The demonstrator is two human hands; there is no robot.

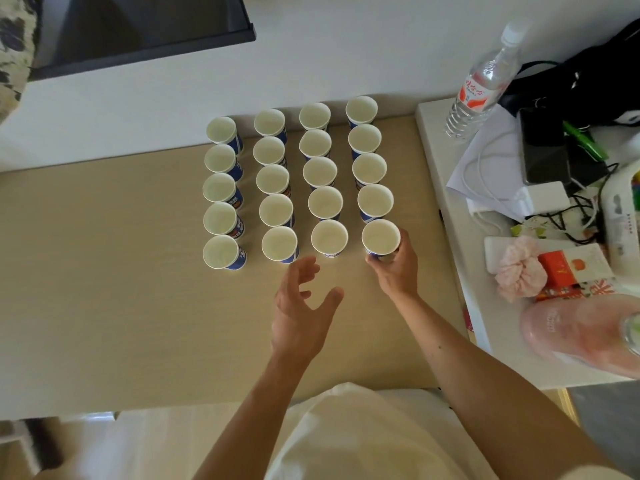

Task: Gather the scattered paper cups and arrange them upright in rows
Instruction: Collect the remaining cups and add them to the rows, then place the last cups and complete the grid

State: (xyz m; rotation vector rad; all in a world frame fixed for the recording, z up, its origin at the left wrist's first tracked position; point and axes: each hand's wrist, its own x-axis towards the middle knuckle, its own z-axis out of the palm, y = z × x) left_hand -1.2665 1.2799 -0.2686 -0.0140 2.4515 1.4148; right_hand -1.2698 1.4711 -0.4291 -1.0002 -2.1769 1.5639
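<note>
Several blue-and-white paper cups stand upright in a grid of neat rows (320, 173) on the beige table (104, 271). My right hand (394, 268) grips the nearest cup of the rightmost column (380, 237) around its lower wall; that cup stands on the table. My left hand (301, 306) hovers just in front of the grid, fingers spread and relaxed, holding nothing. The nearest cups in front of it are the one at the near end of the second column (279, 243) and the one at the near end of the third column (329, 237).
A white side table (450, 271) on the right carries a water bottle (481, 84), a phone (543, 147), cables, a charger, a pink scrunchie (519, 268) and red boxes. A dark screen (138, 29) hangs at the back left.
</note>
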